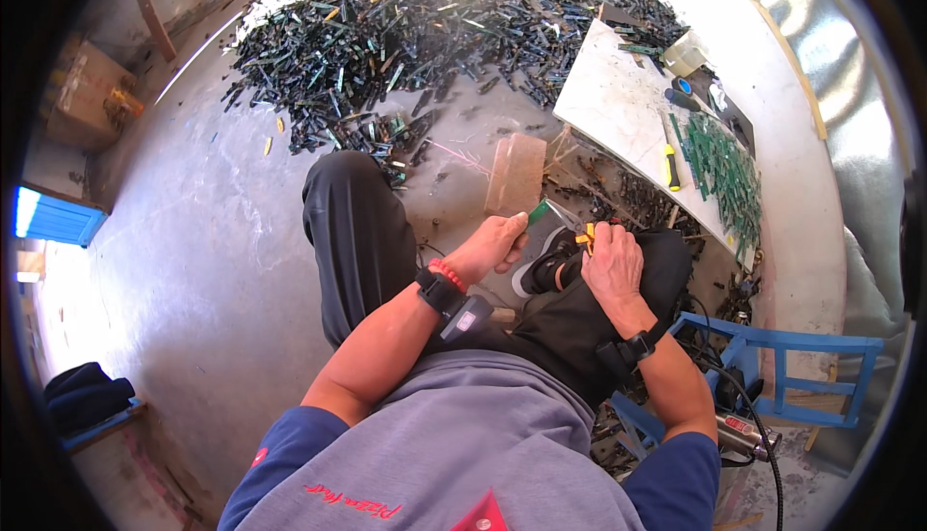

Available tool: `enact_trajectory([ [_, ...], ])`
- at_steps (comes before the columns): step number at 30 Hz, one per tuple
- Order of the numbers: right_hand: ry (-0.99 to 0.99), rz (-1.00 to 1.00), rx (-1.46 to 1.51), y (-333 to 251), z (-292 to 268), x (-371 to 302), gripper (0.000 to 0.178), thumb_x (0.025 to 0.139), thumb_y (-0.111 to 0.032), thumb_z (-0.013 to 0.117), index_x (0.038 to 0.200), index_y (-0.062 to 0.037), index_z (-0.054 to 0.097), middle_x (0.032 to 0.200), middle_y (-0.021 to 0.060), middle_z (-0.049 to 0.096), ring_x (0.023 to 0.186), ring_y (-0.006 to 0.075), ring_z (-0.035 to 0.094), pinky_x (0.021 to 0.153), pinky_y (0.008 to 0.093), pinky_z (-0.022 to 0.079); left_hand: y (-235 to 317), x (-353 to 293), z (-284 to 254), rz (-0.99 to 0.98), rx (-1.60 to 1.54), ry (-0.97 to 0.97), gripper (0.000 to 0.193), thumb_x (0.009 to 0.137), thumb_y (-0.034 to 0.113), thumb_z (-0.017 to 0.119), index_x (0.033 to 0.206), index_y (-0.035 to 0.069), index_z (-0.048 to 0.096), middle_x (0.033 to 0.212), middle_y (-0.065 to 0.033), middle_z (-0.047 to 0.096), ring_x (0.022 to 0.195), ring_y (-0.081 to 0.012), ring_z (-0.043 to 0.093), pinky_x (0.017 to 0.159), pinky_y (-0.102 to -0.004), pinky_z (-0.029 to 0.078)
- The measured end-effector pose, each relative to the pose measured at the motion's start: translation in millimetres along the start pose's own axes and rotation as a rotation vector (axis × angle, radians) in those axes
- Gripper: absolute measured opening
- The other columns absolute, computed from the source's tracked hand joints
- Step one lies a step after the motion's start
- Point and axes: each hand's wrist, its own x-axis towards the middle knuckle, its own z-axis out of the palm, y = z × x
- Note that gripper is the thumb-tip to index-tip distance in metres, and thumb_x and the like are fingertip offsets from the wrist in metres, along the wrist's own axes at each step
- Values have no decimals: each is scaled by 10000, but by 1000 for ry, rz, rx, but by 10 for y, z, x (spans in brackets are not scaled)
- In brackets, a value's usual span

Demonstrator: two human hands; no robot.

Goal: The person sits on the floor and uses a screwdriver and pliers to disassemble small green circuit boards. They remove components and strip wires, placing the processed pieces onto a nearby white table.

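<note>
My left hand (494, 243) pinches a small green circuit-board strip (538, 212) between thumb and fingers, and its free end points up and to the right. In my right hand (614, 265) is a yellow-handled tool (585, 237) that looks like pliers, its grey metal jaws close to the strip's end. Whether the jaws touch the strip I cannot tell. Both hands are above my shoe (543, 263), between my bent knees. To the right, a white board (618, 87) carries many green strips (719, 179) and a yellow-and-black handled tool (671, 166).
A large heap of dark strips (406, 39) covers the floor ahead. A brick-like block (515, 174) stands just beyond my hands. At my right are a blue frame (772, 338) and a silver cylindrical tool (742, 434) with a black cord (772, 454).
</note>
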Motion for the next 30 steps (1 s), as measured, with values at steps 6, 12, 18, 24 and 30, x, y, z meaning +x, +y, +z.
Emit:
enact_trajectory([
  [6,-312,228,598,-44,126,-54,228,761,-94,642,952,-17,545,764,142,560,675,312,586,663,421,502,67,-34,15,-8,-18,4,417,1041,393,405,728,117,422,623,55,329,488,-71,256,440,-256,216],
  [12,-893,740,1881,-54,-95,-153,151,775,-44,563,925,-53,546,718,33,511,540,117,468,472,280,386,181,-143,4,76,151,-54,467,1042,408,399,664,133,392,584,74,277,481,-61,233,438,-265,195],
  [18,-710,599,1410,17,-47,-197,162,787,-63,601,929,-41,528,759,82,555,588,187,538,522,331,446,161,-119,18,22,140,-67,468,1041,404,395,656,140,372,585,70,276,475,-58,222,433,-266,177],
  [24,-13,-14,92,-46,43,-71,329,727,-122,738,958,-25,526,903,156,575,807,343,595,693,438,495,50,-19,-44,-93,-59,-9,428,1036,397,412,697,135,399,579,68,290,462,-65,216,421,-247,190],
  [30,-906,471,1616,-49,-145,80,201,798,-99,574,977,-14,544,741,65,524,586,164,494,528,328,435,90,-43,12,-69,-43,27,416,1034,381,422,702,132,401,578,60,304,456,-65,211,413,-243,185],
])
